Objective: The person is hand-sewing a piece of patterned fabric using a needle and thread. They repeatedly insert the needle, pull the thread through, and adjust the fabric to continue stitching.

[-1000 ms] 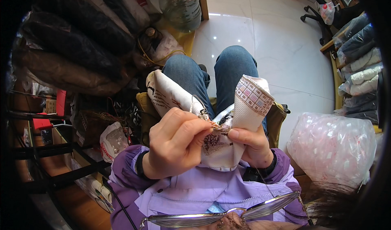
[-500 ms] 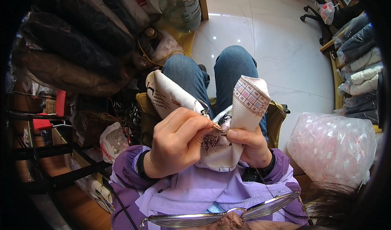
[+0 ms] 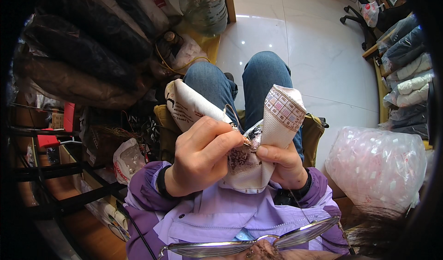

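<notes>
A white cross-stitch cloth (image 3: pixel 251 180) is bunched over my lap, its two sides rolled up. Dark stitching covers its middle, and a printed grid chart runs along the right roll. My right hand (image 3: pixel 287 162) grips the cloth's right side, thumb on top, fingers hidden behind. Over the stitched middle, my left hand (image 3: pixel 198 156) is closed in a pinch, thumb and forefinger together at the fabric. Whatever is between those fingertips is too small to make out. A thin pale loop (image 3: pixel 230 108), possibly thread, rises just beyond the left fingers.
Bagged dark garments (image 3: pixel 87 43) pile up at the far left, near a large clear water bottle (image 3: pixel 206 11). Black shelving (image 3: pixel 60 168) stands close on my left. To the right lie a big stuffed clear plastic bag (image 3: pixel 376 163) and stacked folded clothes (image 3: pixel 408 75).
My left hand has shifted slightly, its fingertips moving a little to the right over the stitching. The thin loop has moved a little too. My right hand keeps its grip.
</notes>
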`<action>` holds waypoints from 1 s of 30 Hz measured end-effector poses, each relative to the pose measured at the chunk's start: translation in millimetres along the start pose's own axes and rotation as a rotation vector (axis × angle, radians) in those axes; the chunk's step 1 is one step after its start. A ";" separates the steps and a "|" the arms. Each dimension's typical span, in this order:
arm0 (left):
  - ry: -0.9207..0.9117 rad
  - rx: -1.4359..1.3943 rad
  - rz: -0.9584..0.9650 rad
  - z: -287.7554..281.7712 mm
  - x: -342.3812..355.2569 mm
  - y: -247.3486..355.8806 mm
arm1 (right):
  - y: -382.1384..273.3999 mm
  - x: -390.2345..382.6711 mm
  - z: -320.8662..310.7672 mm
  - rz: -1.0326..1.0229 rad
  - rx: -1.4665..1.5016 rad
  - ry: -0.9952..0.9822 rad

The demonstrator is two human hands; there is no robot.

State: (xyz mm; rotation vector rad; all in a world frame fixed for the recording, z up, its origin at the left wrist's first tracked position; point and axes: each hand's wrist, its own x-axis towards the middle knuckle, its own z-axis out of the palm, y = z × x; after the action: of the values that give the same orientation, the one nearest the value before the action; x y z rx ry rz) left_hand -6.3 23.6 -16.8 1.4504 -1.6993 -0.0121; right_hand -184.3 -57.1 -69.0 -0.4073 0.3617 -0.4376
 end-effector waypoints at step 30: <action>0.512 -1.388 -0.244 -74.2 37.0 -16.8 | -1.3 -1.1 6.7 -0.095 -0.061 0.048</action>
State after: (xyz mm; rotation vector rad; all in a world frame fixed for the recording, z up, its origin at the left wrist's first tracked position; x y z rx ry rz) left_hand 54.4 26.1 42.2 0.4792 -0.6972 -0.7331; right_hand -182.9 -55.6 -62.4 -0.4753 0.4045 -0.5305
